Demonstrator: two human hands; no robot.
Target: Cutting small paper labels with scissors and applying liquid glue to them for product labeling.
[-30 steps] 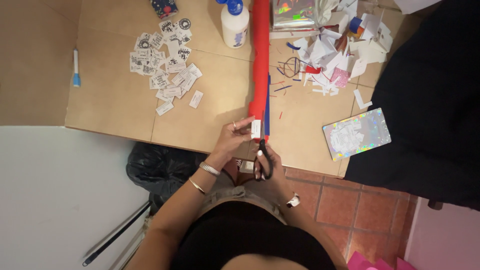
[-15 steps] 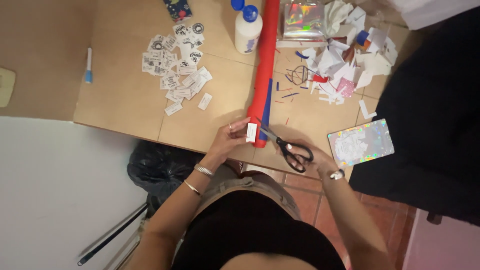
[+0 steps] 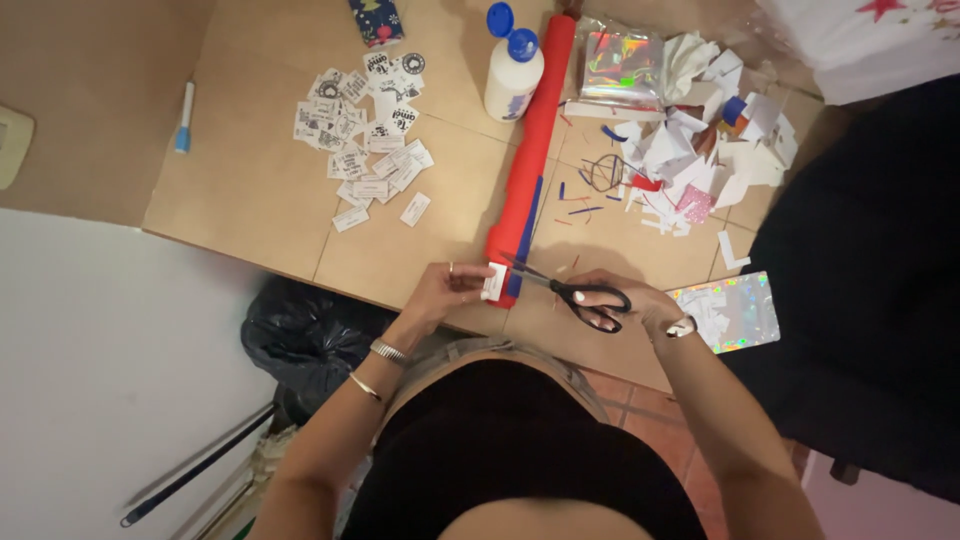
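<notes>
While left hand (image 3: 445,290) pinches small white paper slip (image 3: 494,281) at near end of red paper roll (image 3: 528,170), right hand (image 3: 620,300) grips black-handled scissors (image 3: 575,293), blades parted beside slip. Risk: blades near fingertips, possible nick or crooked cut.

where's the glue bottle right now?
Head view, top centre of the table: the white glue bottle with a blue cap stands just left of the red roll, right of the pile of paper cutouts, far from both hands.
</notes>
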